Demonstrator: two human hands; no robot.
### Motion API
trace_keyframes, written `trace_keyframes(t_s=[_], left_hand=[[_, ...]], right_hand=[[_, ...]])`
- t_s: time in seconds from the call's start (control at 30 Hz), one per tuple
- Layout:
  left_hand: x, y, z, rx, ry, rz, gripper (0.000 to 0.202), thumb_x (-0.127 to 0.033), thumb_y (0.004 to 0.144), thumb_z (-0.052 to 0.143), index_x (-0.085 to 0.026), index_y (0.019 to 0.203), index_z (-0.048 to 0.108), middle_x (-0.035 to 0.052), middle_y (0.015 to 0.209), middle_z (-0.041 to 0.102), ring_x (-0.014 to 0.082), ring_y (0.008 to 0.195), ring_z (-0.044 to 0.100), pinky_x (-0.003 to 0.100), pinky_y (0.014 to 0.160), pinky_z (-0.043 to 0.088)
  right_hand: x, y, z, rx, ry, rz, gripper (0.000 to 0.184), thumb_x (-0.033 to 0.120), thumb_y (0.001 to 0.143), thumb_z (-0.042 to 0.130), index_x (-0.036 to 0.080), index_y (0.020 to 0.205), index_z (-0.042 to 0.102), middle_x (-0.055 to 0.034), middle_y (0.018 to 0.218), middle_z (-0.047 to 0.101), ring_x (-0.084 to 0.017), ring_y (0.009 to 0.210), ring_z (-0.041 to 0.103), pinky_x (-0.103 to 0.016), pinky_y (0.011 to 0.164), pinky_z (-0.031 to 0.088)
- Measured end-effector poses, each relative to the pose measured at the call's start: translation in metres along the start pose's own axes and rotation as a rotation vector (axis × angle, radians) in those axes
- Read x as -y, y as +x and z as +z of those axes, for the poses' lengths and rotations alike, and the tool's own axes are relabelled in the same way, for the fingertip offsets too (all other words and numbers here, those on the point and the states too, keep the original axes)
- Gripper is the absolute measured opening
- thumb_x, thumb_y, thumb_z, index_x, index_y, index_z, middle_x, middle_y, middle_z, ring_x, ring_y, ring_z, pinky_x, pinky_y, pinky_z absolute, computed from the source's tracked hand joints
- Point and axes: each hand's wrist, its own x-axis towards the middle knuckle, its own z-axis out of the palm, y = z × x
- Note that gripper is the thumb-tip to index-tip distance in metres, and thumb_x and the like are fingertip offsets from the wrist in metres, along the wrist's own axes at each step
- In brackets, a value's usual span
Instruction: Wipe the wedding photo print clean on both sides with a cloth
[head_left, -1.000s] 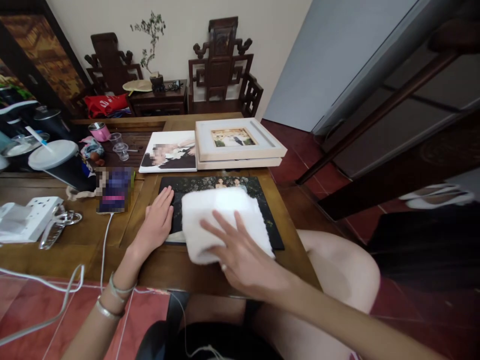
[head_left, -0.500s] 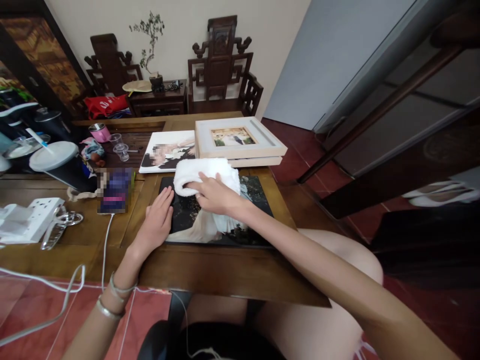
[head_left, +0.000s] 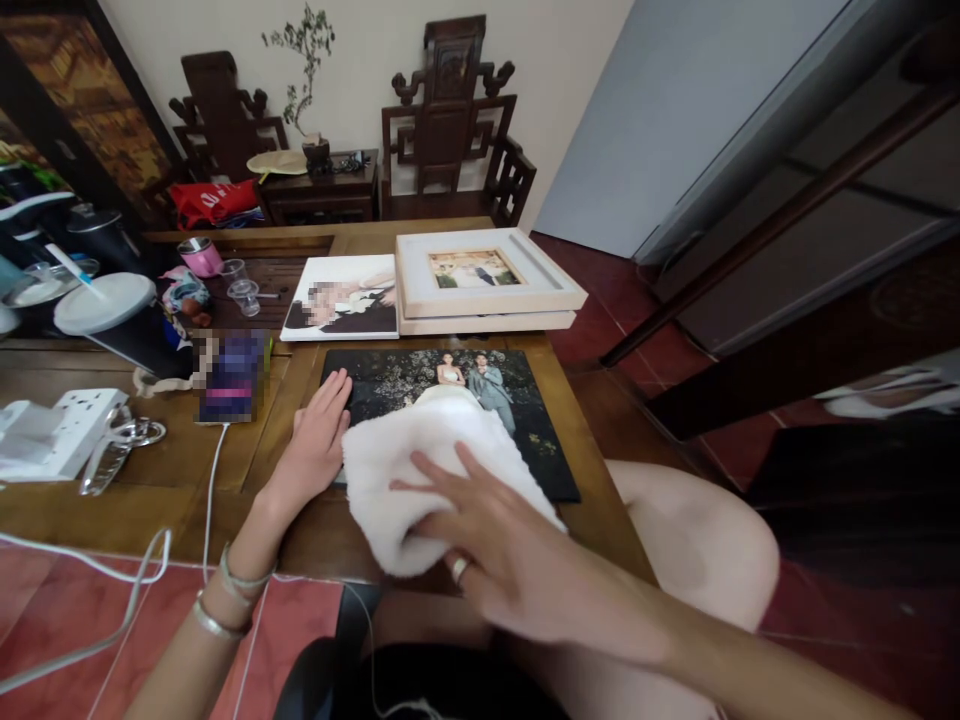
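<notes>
Towel (head_left: 409,480) back at print's (head_left: 525,420) near edge — was at far edge before. Right hand (head_left: 502,570) flat on towel, fingers spread. Left hand (head_left: 319,445) open, palm down on print's left edge, just beside towel. Print long axis left-right, bare part ahead of right hand. One towel, one print — beyond, two stacked frames (head_left: 487,290), one canvas (head_left: 345,300).

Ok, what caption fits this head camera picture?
Right hand presses a white towel on a wedding photo; left hand rests on its edge.

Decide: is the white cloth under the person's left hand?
No, the white cloth lies under the right hand, while the left hand rests flat on the dark photo's edge.
</notes>
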Motion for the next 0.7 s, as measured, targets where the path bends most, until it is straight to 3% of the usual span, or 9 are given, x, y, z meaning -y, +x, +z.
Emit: trace_keyframes(t_s=[0.1, 0.2, 0.3, 0.4, 0.53, 0.6, 0.7], left_hand=[[0.001, 0.000, 0.001, -0.012, 0.008, 0.005, 0.051, -0.031, 0.099, 0.028, -0.020, 0.149, 0.034, 0.0126, 0.158, 0.029, 0.0258, 0.148, 0.022, 0.060, 0.114, 0.021], [0.002, -0.001, 0.003, -0.038, -0.005, 0.006, 0.050, -0.031, 0.099, 0.028, -0.020, 0.148, 0.036, 0.0124, 0.157, 0.031, 0.0258, 0.147, 0.024, 0.060, 0.114, 0.021], [0.001, -0.002, 0.002, -0.072, -0.059, 0.012, 0.050, -0.034, 0.099, 0.031, -0.020, 0.148, 0.036, 0.0115, 0.158, 0.030, 0.0253, 0.147, 0.024, 0.058, 0.115, 0.020], [-0.001, -0.003, -0.003, -0.227, -0.188, 0.057, 0.052, -0.040, 0.099, 0.035, -0.020, 0.147, 0.039, 0.0102, 0.159, 0.028, 0.0225, 0.147, 0.025, 0.049, 0.119, 0.019], [-0.004, -0.004, -0.008, -0.392, -0.316, 0.060, 0.052, -0.045, 0.101, 0.030, -0.019, 0.143, 0.045, 0.0096, 0.155, 0.037, 0.0197, 0.144, 0.031, 0.041, 0.121, 0.020], [-0.004, -0.004, -0.008, -0.384, -0.310, 0.059, 0.054, -0.045, 0.102, 0.027, -0.017, 0.144, 0.044, 0.0101, 0.154, 0.038, 0.0196, 0.144, 0.032, 0.040, 0.121, 0.020], [-0.004, -0.005, -0.005, -0.324, -0.234, 0.074, 0.054, -0.043, 0.102, 0.027, -0.014, 0.145, 0.041, 0.0119, 0.157, 0.033, 0.0202, 0.145, 0.030, 0.041, 0.120, 0.021]], right_hand=[[-0.031, 0.021, -0.022, -0.081, 0.050, 0.076, 0.047, 0.005, 0.077, 0.039, 0.019, 0.113, 0.066, -0.0080, 0.124, 0.067, -0.025, 0.139, 0.039, -0.059, 0.118, 0.015], [-0.056, 0.054, -0.032, -0.188, -0.048, 0.190, 0.051, 0.006, 0.081, 0.038, 0.018, 0.125, 0.061, -0.0082, 0.130, 0.064, -0.029, 0.141, 0.035, -0.063, 0.116, 0.013], [-0.056, 0.084, -0.026, -0.190, -0.195, 0.317, 0.054, 0.007, 0.083, 0.040, 0.018, 0.134, 0.057, -0.0104, 0.148, 0.047, -0.039, 0.145, 0.018, -0.074, 0.110, 0.009], [-0.037, 0.098, -0.011, -0.163, -0.313, 0.244, 0.054, 0.006, 0.081, 0.045, 0.018, 0.132, 0.059, -0.0085, 0.156, 0.034, -0.045, 0.145, 0.012, -0.078, 0.106, 0.008], [-0.014, 0.082, 0.002, -0.027, -0.263, -0.080, 0.045, 0.009, 0.078, 0.049, 0.022, 0.117, 0.068, -0.0039, 0.153, 0.041, -0.043, 0.145, 0.013, -0.077, 0.107, 0.007], [-0.009, 0.061, 0.000, 0.046, -0.170, -0.169, 0.039, 0.010, 0.076, 0.051, 0.022, 0.108, 0.071, -0.0028, 0.149, 0.047, -0.039, 0.146, 0.015, -0.075, 0.109, 0.004], [-0.009, 0.020, -0.009, 0.063, -0.027, -0.193, 0.037, 0.007, 0.073, 0.049, 0.018, 0.102, 0.070, -0.0067, 0.142, 0.054, -0.029, 0.147, 0.019, -0.064, 0.116, 0.005]])
